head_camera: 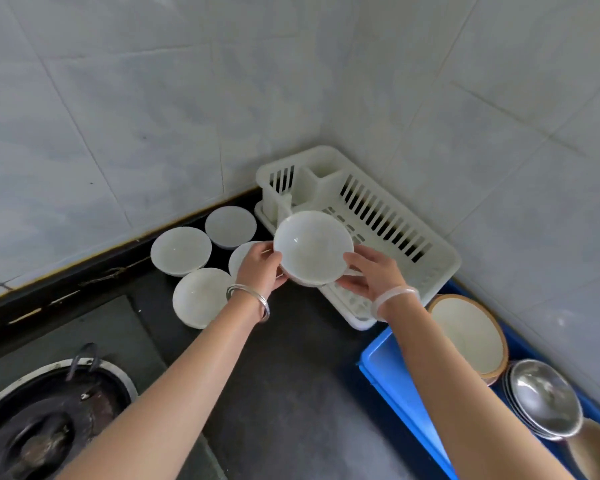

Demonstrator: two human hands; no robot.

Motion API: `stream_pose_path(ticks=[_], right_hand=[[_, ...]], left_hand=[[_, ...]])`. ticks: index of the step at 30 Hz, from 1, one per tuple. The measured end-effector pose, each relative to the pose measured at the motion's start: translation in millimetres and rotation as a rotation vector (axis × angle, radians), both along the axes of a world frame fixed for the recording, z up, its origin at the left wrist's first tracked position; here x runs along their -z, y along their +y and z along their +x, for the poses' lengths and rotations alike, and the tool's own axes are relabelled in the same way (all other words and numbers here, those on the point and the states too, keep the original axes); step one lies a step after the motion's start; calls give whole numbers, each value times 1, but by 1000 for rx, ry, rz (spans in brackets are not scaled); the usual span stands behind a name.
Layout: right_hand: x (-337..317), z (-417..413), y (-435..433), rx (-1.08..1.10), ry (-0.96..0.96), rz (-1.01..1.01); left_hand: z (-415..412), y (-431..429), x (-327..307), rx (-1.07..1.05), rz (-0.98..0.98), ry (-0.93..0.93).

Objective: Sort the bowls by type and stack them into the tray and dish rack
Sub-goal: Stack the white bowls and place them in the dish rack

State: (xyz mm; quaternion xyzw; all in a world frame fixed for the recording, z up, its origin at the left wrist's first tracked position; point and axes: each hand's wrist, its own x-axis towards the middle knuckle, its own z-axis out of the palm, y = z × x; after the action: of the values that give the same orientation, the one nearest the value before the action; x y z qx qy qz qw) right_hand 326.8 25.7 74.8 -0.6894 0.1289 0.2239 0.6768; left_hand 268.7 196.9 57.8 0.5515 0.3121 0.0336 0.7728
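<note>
I hold a white bowl (313,247) with both hands above the near left corner of the white plastic dish rack (388,216). My left hand (261,268) grips its left rim, my right hand (371,271) its right rim and underside. Several more white bowls stand on the dark counter to the left: one (181,250), one (230,226), one (200,297), and one (241,258) partly hidden behind my left hand. In the blue tray (388,368) at the right sit a wood-rimmed bowl (468,334) and a stack of steel bowls (542,398).
A gas stove burner (45,424) lies at the lower left. Tiled walls (153,98) meet in a corner behind the rack. The dark countertop (291,393) stretches between my arms.
</note>
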Motion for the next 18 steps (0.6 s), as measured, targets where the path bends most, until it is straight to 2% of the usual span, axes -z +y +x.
stream_pose_path(ticks=[6, 11, 18], right_hand=[[-5, 77, -7, 101, 3, -42], [18, 130, -7, 146, 67, -51], [55, 174, 3, 216, 150, -75]], left_hand=[[108, -14, -3, 121, 133, 52], [171, -22, 18, 182, 159, 103], [214, -25, 49, 230, 58, 229]])
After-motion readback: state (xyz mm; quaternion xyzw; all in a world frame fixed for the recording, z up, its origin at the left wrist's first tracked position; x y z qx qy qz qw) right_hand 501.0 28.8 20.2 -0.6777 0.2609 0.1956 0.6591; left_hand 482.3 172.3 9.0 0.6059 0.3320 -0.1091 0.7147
